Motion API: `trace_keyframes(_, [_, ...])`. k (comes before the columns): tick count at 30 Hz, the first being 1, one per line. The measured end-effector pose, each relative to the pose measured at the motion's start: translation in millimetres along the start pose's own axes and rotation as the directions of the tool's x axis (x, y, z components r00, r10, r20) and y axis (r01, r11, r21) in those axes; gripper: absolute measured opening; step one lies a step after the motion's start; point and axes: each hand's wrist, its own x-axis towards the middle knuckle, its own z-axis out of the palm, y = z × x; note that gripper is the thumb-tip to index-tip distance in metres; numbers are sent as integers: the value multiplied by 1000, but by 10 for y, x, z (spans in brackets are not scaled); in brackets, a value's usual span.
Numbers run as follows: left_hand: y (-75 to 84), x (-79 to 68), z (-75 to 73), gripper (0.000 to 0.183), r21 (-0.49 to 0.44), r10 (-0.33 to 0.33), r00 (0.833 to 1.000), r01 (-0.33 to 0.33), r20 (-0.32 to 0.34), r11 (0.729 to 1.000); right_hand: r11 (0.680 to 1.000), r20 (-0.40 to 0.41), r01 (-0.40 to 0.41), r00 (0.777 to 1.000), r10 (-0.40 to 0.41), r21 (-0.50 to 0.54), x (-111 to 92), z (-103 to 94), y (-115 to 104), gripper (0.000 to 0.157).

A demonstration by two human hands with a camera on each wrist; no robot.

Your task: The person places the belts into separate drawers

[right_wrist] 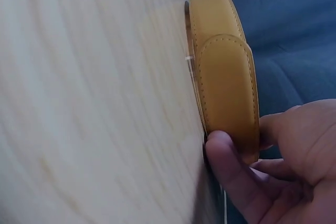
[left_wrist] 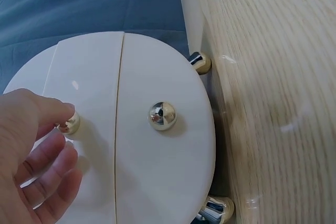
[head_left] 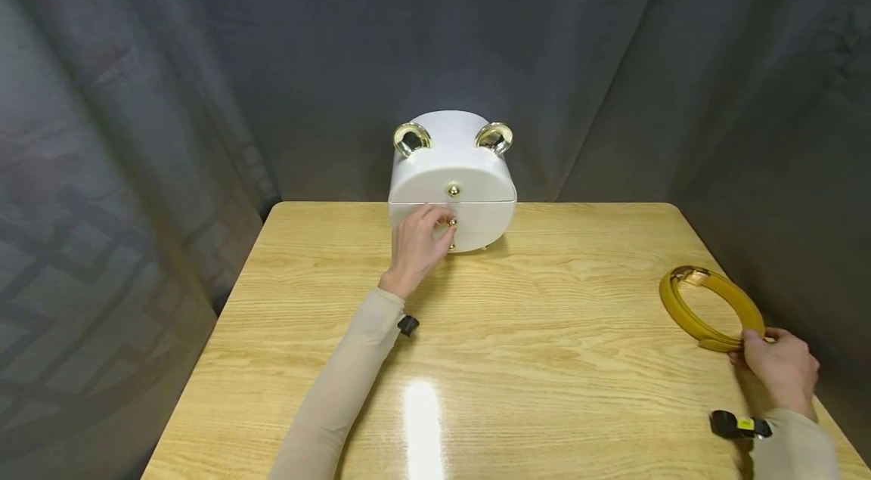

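A white rounded box (head_left: 483, 227) with gold knobs stands at the back of the table, its front split by seams into drawer-like sections. My left hand (head_left: 416, 242) is at the middle front, thumb and finger pinching the middle gold knob (left_wrist: 70, 124). In the left wrist view a lower gold knob (left_wrist: 163, 115) sits free on the section nearest the table. At the right, my right hand (head_left: 782, 363) grips a coiled yellow belt (head_left: 687, 317) near its end. The belt's stitched, rounded tip (right_wrist: 227, 87) shows in the right wrist view, thumb on one side and fingers on the other.
Two gold ear-shaped pieces (head_left: 412, 138) rise from the box top, and short gold feet (left_wrist: 215, 211) carry it. The wooden table (head_left: 544, 359) spreads in front. Dark grey curtains (head_left: 435, 26) hang close behind and along both sides.
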Motion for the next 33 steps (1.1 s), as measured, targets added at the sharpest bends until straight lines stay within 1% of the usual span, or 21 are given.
trace_keyframes(7, [-8,-29,4,18,-3,6,1000,-6,-2,1000,992,16,5,1000,-7,123,56,29,-42,68])
trace_keyframes(11, [-34,-90,40,22,-22,-25,1000,24,-1,999,987,34,34,999,-40,158,39,31,-43,71])
trace_keyframes(15, [-70,-166,83,22,-22,-68,998,68,-6,997,984,40,49,998,-57,174,31,31,-43,72])
trace_keyframes(19, [-101,-223,117,17,9,-77,997,78,-8,997,981,39,60,997,-68,183,22,30,-53,72])
trace_keyframes(22, [-119,-262,136,13,49,-84,996,84,7,995,981,41,63,997,-72,184,2,25,-69,72])
trace_keyframes(27, [-134,-306,165,13,109,-106,993,99,55,989,983,37,60,997,-67,173,-24,25,-99,71])
trace_keyframes(30, [-138,-320,182,15,123,-121,990,112,77,986,986,34,46,998,-52,161,-30,23,-111,70])
trace_keyframes(33, [-142,-326,199,16,130,-133,988,121,84,984,986,41,30,998,-37,163,-37,28,-119,70])
